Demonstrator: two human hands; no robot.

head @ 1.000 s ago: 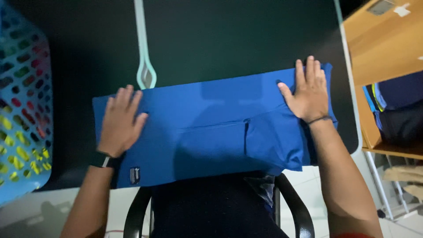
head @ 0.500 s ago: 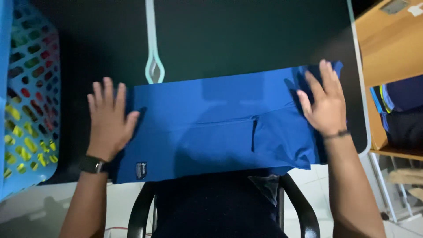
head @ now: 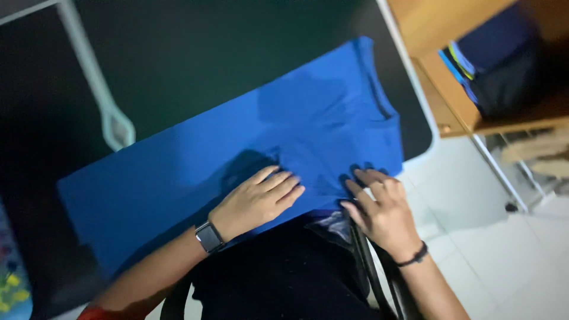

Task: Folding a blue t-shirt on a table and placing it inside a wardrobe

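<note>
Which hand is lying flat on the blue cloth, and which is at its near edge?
The left hand, with the watch, lies flat on the blue cloth. The right hand, with the thin wristband, curls at the near edge.

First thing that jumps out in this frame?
A bright blue garment spread slantwise over the dark table fills the middle. Both hands rest on its near edge: the left hand, with a wristwatch, lies flat, while the right hand curls its fingers onto the cloth. A wooden shelf holding folded clothes stands top right.
</note>
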